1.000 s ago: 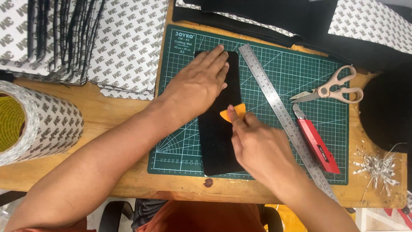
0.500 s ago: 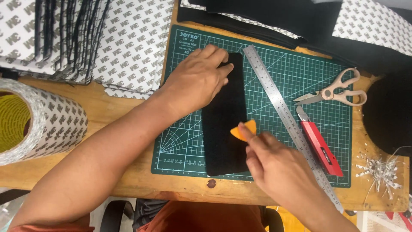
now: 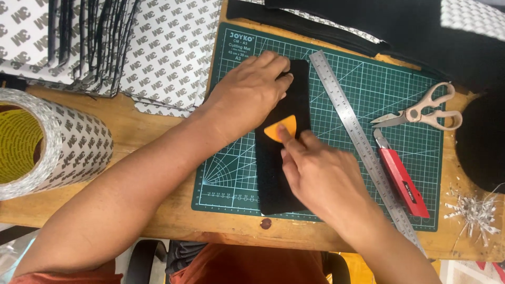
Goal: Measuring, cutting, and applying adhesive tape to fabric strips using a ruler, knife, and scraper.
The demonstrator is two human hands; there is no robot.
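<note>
I see my left hand (image 3: 247,97) lying flat on the upper end of a long black rectangular fabric strip (image 3: 278,173), its fingers (image 3: 268,62) held together and pressing down, gripping nothing. The strip lies lengthwise on a green gridded cutting mat (image 3: 363,94), near the mat's left half, and its lower end reaches the mat's bottom edge. My right hand (image 3: 321,176) rests on the middle of the strip, with its fingers (image 3: 289,138) pinching a small orange plastic scraper (image 3: 279,128) whose rounded edge lies against the black fabric, just below my left hand.

Just right of the strip, a long steel ruler (image 3: 363,147) runs diagonally across the mat. Beyond it lie a red utility knife (image 3: 400,179) and a pair of beige-handled scissors (image 3: 421,111), close to each other. The mat sits on a wooden worktop (image 3: 152,126). To the left stands a large roll of adhesive tape with printed white liner (image 3: 58,142), and behind it are stacked sheets with the same white liner (image 3: 163,47). Black material (image 3: 400,26) is piled along the far edge. A small heap of white paper slivers (image 3: 473,210) sits at the right edge.
</note>
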